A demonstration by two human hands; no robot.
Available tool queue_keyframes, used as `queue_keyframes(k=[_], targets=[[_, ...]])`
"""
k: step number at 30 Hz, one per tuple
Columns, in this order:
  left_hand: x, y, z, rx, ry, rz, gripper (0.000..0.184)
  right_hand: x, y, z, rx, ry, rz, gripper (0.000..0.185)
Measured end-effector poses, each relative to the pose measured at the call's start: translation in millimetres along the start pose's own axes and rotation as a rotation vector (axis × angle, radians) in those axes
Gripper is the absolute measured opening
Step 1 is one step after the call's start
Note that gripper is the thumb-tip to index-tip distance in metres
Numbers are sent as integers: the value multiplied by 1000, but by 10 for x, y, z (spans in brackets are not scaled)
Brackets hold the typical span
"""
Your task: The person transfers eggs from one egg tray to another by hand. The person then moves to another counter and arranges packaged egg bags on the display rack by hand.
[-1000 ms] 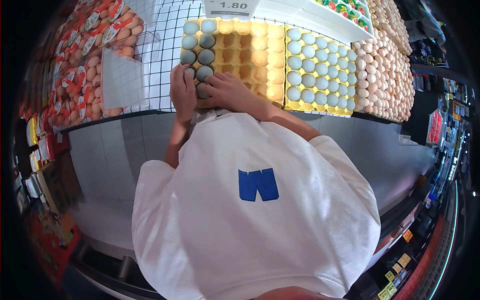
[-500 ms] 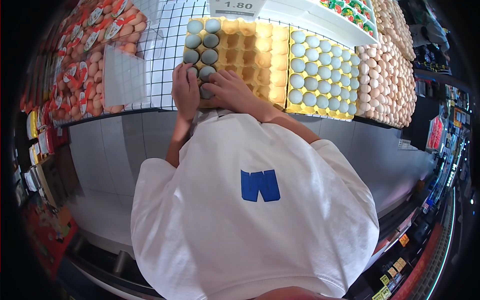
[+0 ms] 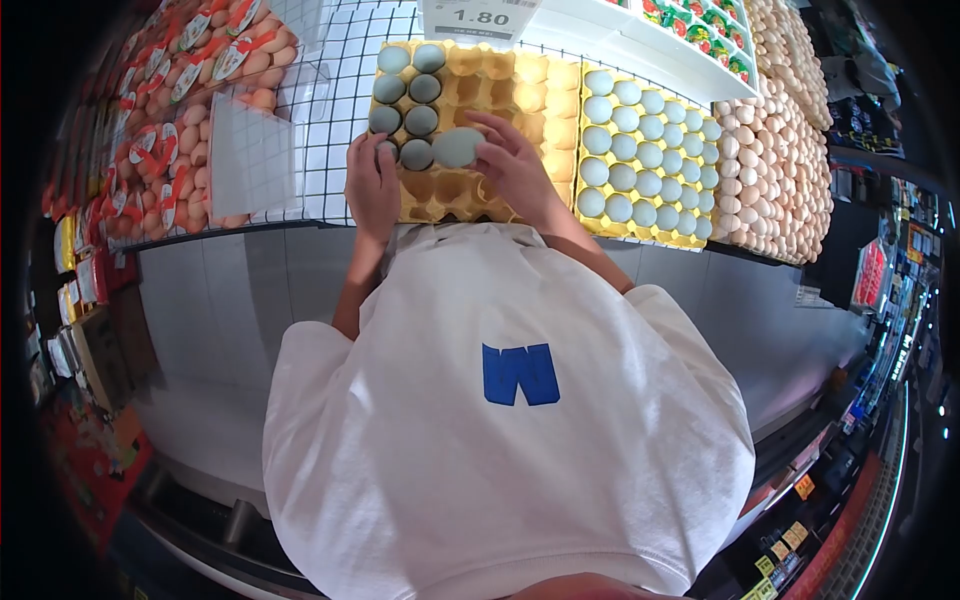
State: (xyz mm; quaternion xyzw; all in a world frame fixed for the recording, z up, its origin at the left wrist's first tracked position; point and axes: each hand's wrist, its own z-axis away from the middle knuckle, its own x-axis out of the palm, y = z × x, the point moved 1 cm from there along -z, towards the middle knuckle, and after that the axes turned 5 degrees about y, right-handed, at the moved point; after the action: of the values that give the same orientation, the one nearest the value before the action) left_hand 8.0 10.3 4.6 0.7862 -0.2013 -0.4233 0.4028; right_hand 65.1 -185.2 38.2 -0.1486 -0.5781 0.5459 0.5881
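Observation:
My right hand [image 3: 518, 172] holds a pale blue-green egg [image 3: 457, 147] in its fingertips, raised above a yellow egg tray [image 3: 455, 192]. My left hand [image 3: 372, 190] is at the tray's left edge, its thumb and fingers closed around another egg [image 3: 387, 150] that is partly hidden by them. Two columns of similar eggs [image 3: 420, 121] fill the left part of this tray. Its other visible cups, in the middle, at the right and along the near edge, are bare.
A second yellow tray [image 3: 590, 232], full of pale eggs, adjoins on the right. Beyond it are heaps of brown eggs [image 3: 765, 170]. Netted brown eggs [image 3: 180, 150] and a clear panel [image 3: 250, 155] are on the left. A price sign [image 3: 480, 18] stands behind.
My right hand has lifted an egg from the near end of the second column and moved right with it. My left hand stays at the tray's left edge.

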Motion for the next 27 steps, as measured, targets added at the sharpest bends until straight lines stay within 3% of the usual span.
queue_keyframes(k=[1, 5, 10, 14, 17, 18, 20, 22, 24, 27], targets=[[6, -9, 0, 4, -2, 5, 28, -79, -43, -9, 21, 1, -196, 51], [23, -30, 6, -19, 2, -16, 29, -396, -183, -14, -22, -22, -370, 48], [33, -82, 3, -14, -1, -30, 30, -684, -332, -125, -157, 42, -356, 47], [19, -49, 1, -26, 2, -24, 30, -798, -631, -254, -339, 203, -122, 51], [16, -48, 13, -16, 0, -16, 30, -889, -820, -372, -515, 415, 497, 51], [13, -38, 17, -16, 1, -30, 30, -962, -833, -433, -521, 411, 498, 51], [19, -45, 14, -13, 9, -43, 30, -1048, -835, -559, -621, 452, 970, 53], [20, -46, 4, 8, 16, -69, 30, -1104, -819, -618, -693, 445, 1101, 49], [1, -5, -5, -7, 14, -52, 30, -1101, -789, -657, -840, 448, 1521, 42], [-10, 30, -11, -26, 6, -42, 30, -1116, -740, -707, -798, 479, 1607, 35]])
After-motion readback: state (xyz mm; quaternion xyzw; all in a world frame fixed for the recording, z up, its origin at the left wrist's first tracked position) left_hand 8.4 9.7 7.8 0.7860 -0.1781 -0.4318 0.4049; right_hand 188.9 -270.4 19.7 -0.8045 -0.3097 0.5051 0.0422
